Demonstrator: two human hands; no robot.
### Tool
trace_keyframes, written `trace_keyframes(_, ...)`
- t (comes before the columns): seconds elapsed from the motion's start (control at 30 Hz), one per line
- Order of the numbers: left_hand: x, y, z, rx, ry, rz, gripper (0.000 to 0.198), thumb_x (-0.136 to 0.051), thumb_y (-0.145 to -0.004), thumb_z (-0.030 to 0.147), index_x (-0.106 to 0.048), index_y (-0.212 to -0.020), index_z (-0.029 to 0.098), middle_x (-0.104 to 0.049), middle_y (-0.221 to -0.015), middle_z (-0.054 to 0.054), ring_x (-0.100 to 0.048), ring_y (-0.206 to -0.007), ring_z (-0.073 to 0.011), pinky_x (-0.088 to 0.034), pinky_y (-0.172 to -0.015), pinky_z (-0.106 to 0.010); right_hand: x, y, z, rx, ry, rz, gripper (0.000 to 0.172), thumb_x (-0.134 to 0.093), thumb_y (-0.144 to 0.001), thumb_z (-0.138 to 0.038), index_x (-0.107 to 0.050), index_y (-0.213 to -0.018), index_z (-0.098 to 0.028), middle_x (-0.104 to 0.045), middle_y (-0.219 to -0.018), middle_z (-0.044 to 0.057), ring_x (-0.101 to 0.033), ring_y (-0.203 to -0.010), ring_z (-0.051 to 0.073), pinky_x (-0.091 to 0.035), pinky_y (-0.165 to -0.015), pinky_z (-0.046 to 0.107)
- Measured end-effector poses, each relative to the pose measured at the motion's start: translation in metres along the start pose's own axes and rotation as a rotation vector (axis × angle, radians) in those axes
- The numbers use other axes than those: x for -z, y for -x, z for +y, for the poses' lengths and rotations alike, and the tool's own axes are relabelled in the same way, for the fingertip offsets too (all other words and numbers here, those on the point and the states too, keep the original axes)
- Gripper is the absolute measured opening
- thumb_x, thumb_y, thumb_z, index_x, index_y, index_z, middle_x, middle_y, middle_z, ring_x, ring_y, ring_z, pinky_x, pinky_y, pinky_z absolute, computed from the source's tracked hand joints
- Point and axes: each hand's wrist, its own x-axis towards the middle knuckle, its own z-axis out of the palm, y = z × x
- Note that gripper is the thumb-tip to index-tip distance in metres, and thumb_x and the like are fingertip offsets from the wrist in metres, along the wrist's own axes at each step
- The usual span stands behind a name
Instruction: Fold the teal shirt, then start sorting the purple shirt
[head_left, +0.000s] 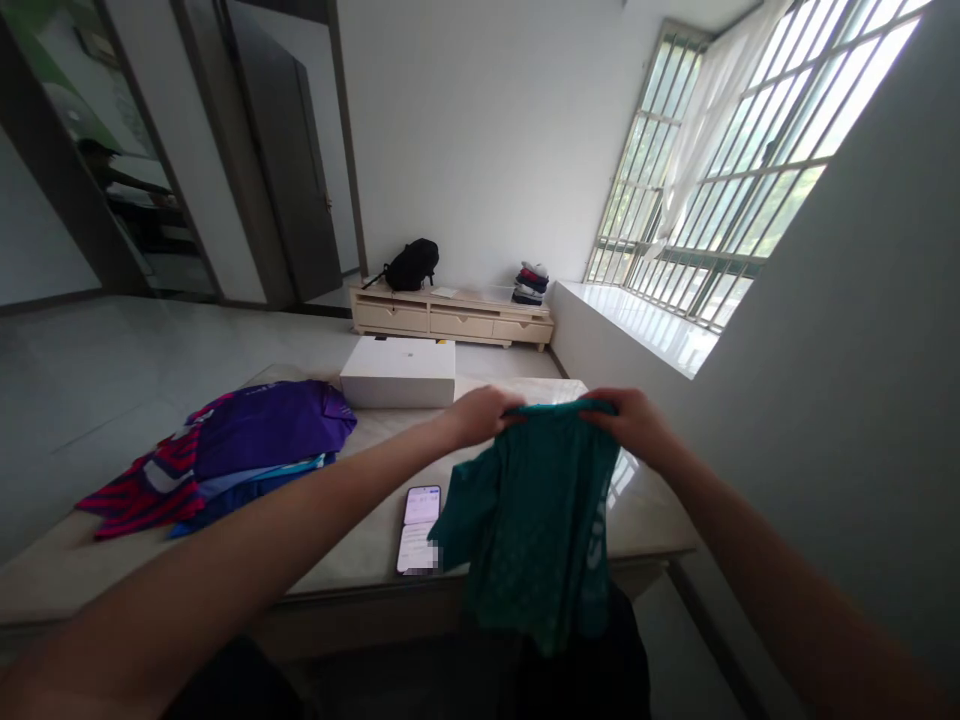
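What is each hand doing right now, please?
Left hand: closed, gripping the top edge of the green shirt.
Right hand: closed, gripping the same top edge, shirt hanging down.

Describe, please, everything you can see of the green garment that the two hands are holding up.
The green garment is a dark teal shirt of thin, sporty-looking fabric with a faint dotted pattern and pale lettering down one side, too blurred to read. The left hand and right hand pinch its top edge, close together, so it hangs loosely in folds in front of the pale table, partly covering that table's near edge. Its lower hem droops below the tabletop.
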Motion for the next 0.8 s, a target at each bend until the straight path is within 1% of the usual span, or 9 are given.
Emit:
trace_keyframes(0.07,0.021,-0.049,-0.009,0.024,-0.083,0.106,0.024,-0.055,-0.1,0.031,-0.075,-0.107,0.02,-0.076,-0.1,-0.008,-0.068,-0.094,-0.0258,-0.046,-0.081,-0.032,0.023,-0.048,0.004,0.039,0.024,0.11,0.03,-0.07,-0.077,-0.031,-0.081,-0.098,-0.013,-0.075,-0.075,0.003,-0.064,-0.068,0.019,-0.051,-0.065,0.03)
trace_keyframes(0.13,0.034,-0.085,-0.015,0.041,-0.145,0.194,0.029,-0.052,-0.102,0.034,-0.071,-0.119,0.022,-0.074,-0.109,-0.009,-0.067,-0.103,-0.0288,-0.046,-0.087,-0.036,0.041,-0.083,0.009,0.085,0.043,0.189,0.031,-0.068,-0.08,-0.031,-0.08,-0.102,-0.012,-0.076,-0.08,0.004,-0.065,-0.072,0.02,-0.052,-0.069,0.032)
trace_keyframes(0.23,0.025,-0.115,-0.021,0.053,-0.196,0.247,0.032,-0.049,-0.103,0.036,-0.067,-0.126,0.024,-0.072,-0.119,-0.01,-0.066,-0.11,-0.031,-0.046,-0.092,-0.04,0.049,-0.106,0.032,0.137,0.077,0.255,0.029,-0.066,-0.082,-0.028,-0.08,-0.103,-0.014,-0.078,-0.09,0.005,-0.068,-0.085,0.024,-0.053,-0.082,0.036)
trace_keyframes(0.3,-0.005,-0.121,-0.027,0.06,-0.208,0.22,0.031,-0.048,-0.104,0.035,-0.066,-0.127,0.024,-0.072,-0.122,-0.01,-0.066,-0.111,-0.0306,-0.048,-0.092,-0.039,0.038,-0.103,0.063,0.129,0.084,0.251,0.029,-0.063,-0.085,-0.027,-0.079,-0.105,-0.016,-0.079,-0.098,0.005,-0.07,-0.092,0.024,-0.053,-0.089,0.037)
trace_keyframes(0.4,-0.08,-0.11,-0.036,0.086,-0.207,0.099,0.028,-0.049,-0.102,0.026,-0.068,-0.123,0.022,-0.072,-0.117,-0.011,-0.068,-0.109,-0.0299,-0.052,-0.088,-0.037,-0.003,-0.072,0.128,0.047,0.085,0.187,0.031,-0.057,-0.09,-0.027,-0.078,-0.111,-0.018,-0.08,-0.106,0.006,-0.073,-0.099,0.025,-0.055,-0.094,0.038)
trace_keyframes(0.5,-0.169,-0.08,-0.039,0.117,-0.186,-0.088,0.026,-0.05,-0.099,0.017,-0.073,-0.109,0.021,-0.075,-0.104,-0.011,-0.071,-0.099,-0.0273,-0.056,-0.079,-0.034,-0.056,-0.017,0.194,-0.085,0.127,0.067,0.029,-0.057,-0.088,-0.02,-0.079,-0.106,-0.021,-0.08,-0.114,0.005,-0.07,-0.117,0.027,-0.05,-0.106,0.041)
trace_keyframes(0.6,-0.242,-0.042,-0.035,0.144,-0.142,-0.245,0.021,-0.057,-0.093,0.013,-0.076,-0.099,0.02,-0.076,-0.1,-0.011,-0.073,-0.094,-0.0275,-0.059,-0.076,-0.034,-0.101,0.041,0.241,-0.23,0.194,-0.074,0.035,-0.056,-0.076,-0.007,-0.081,-0.095,-0.023,-0.082,-0.105,0.004,-0.074,-0.111,0.029,-0.054,-0.102,0.043)
trace_keyframes(0.7,-0.28,-0.013,-0.035,0.145,-0.092,-0.284,0.029,-0.06,-0.093,0.011,-0.071,-0.119,0.017,-0.066,-0.135,-0.017,-0.066,-0.119,-0.032,-0.058,-0.089,-0.039,-0.125,0.078,0.266,-0.293,0.248,-0.164,0.041,-0.052,-0.073,-0.004,-0.08,-0.096,-0.022,-0.079,-0.117,0.003,-0.067,-0.124,0.028,-0.051,-0.107,0.041)
trace_keyframes(0.8,-0.286,-0.005,-0.041,0.145,-0.051,-0.266,0.036,-0.062,-0.096,0.02,-0.064,-0.131,0.019,-0.055,-0.149,-0.016,-0.056,-0.131,-0.0326,-0.055,-0.099,-0.043,-0.131,0.083,0.271,-0.311,0.315,-0.205,0.044,-0.05,-0.076,-0.005,-0.079,-0.104,-0.023,-0.074,-0.129,0.003,-0.063,-0.129,0.027,-0.048,-0.109,0.04)
